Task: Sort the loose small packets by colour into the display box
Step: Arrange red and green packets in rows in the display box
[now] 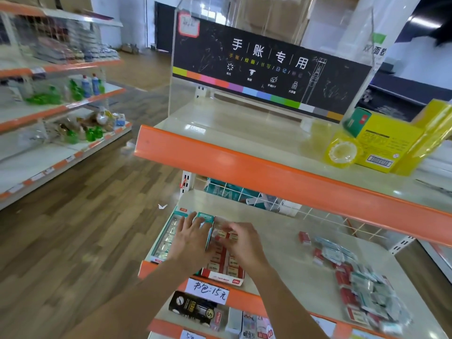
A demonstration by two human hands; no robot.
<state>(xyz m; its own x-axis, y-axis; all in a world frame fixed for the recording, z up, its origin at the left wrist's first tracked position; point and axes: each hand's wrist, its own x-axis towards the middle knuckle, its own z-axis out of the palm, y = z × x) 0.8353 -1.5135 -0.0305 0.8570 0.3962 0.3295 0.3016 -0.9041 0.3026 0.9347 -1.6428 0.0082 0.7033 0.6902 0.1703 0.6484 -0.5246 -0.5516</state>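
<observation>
Two display boxes sit side by side at the left end of the middle shelf: a teal box (163,241) with pale packets and a red box (227,277) with red-and-white packets. My left hand (193,237) rests flat with spread fingers on the divide between them. My right hand (241,241) pinches a red packet (228,234) over the far end of the red box. A loose pile of red and teal packets (359,287) lies on the right of the shelf, with a single red packet (304,238) apart from it.
The orange-edged upper shelf (244,167) overhangs the work area and carries yellow tape rolls and boxes (376,145) plus a black acrylic sign stand (266,69). A handwritten price label (208,291) hangs below the boxes. Another shelving unit (56,94) stands across the wooden-floored aisle at left.
</observation>
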